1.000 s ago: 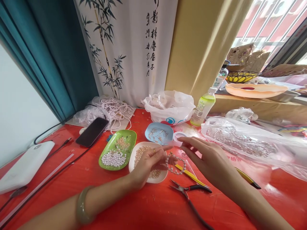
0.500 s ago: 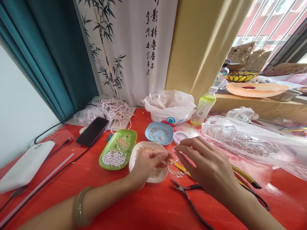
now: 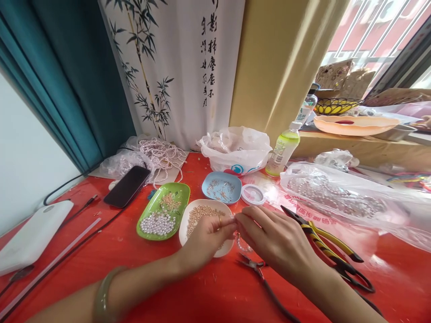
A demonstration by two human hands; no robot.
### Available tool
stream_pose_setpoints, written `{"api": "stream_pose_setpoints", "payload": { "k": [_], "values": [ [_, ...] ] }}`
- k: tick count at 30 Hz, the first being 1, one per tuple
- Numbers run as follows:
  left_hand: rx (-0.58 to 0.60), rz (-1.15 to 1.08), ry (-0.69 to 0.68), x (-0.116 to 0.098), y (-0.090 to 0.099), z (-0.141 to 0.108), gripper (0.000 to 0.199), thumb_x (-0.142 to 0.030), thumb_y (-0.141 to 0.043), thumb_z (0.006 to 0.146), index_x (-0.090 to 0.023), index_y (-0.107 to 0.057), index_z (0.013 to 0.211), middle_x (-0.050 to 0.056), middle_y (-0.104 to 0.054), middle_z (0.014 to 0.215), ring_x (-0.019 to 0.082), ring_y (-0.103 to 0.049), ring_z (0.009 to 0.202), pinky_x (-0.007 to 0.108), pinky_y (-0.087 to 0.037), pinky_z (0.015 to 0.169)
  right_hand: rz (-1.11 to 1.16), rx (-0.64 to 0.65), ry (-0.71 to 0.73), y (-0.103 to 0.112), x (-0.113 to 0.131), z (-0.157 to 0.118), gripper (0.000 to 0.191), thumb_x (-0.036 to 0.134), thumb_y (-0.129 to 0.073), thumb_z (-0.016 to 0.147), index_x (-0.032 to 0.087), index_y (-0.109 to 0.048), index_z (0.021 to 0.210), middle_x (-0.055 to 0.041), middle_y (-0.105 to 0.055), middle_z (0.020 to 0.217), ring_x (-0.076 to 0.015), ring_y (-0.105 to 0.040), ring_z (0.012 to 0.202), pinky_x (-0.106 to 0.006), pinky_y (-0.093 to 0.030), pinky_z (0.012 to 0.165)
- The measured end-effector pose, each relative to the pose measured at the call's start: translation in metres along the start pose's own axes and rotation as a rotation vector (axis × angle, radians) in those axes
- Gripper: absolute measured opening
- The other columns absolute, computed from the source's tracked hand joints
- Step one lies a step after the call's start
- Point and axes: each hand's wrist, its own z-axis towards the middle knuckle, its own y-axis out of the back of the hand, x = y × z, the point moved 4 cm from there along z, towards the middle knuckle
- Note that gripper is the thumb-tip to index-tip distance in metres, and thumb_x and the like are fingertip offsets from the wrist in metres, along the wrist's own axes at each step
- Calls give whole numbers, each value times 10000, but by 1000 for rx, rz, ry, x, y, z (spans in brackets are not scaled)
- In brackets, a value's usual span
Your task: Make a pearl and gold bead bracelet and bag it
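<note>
My left hand [image 3: 208,237] is pinched closed over the white dish [image 3: 183,231] of small gold beads [image 3: 202,213]. Its fingertips meet those of my right hand [image 3: 274,240], also closed. Below the joined fingertips hangs a loop of pearl beads [image 3: 243,244], partly covered by the right hand; the exact spot where both hands grip it is hidden. Small pliers [image 3: 251,263] with dark handles lie on the red table just under the right hand. Beyond its wrist rest yellow-and-black pliers [image 3: 316,231].
A green tray [image 3: 185,197] carries pearls and gold pieces. Behind are a blue dish [image 3: 205,193] of small metal parts, a round lid [image 3: 253,194], a plastic bag [image 3: 237,150] and a bottle [image 3: 284,150]. Bagged bead strands [image 3: 333,193] lie right; a phone [image 3: 127,186] and white power bank [image 3: 37,233] left.
My right hand has come down and closed its fingertips against the left ones. The bead loop hangs nearer the left hand, and the yellow-and-black pliers show more fully.
</note>
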Motion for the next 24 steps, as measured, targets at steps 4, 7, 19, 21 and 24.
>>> {"api": "stream_pose_setpoints", "payload": {
  "k": [4, 7, 19, 21, 24],
  "values": [
    [-43, 26, 17, 4, 1, 0, 271, -325, -465, 796, -128, -647, 833, 21, -599, 732, 121, -519, 722, 223, -394, 673, 172, -26, -154, -7, -4, 1, 198, 93, -420, 751, 150, -571, 637, -22, -553, 617, -100, -466, 501, -219, -348, 438],
    [-93, 33, 13, 2, 3, 0, 261, -311, -465, 794, -121, -642, 810, 39, -621, 768, 146, -547, 788, 240, -406, 712, 434, 17, -405, -17, -19, -1, 131, 97, -449, 682, 161, -548, 625, -6, -564, 631, -85, -484, 513, -200, -384, 472],
    [-8, -55, 91, 2, -2, -4, 277, -326, -471, 785, -108, -634, 836, 86, -669, 777, 158, -605, 754, 257, -429, 674, 509, 11, -1016, -34, -183, 42, 179, 263, -544, 636, 142, -659, 700, -15, -574, 533, -118, -522, 483, -238, -433, 455],
    [39, -83, 96, 5, -6, -4, 289, -339, -489, 773, -100, -640, 835, 93, -670, 760, 160, -611, 740, 268, -438, 689, 478, -65, -969, -31, -201, 74, 194, 254, -570, 626, 125, -673, 729, -37, -602, 563, -127, -555, 504, -236, -454, 463],
    [83, -116, 93, 8, -8, -2, 296, -338, -498, 768, -93, -645, 846, 104, -670, 759, 164, -615, 743, 283, -446, 715, 498, -149, -934, -37, -219, 113, 243, 255, -566, 665, 84, -660, 810, -93, -649, 692, -139, -613, 591, -210, -491, 497]
  ]
}}
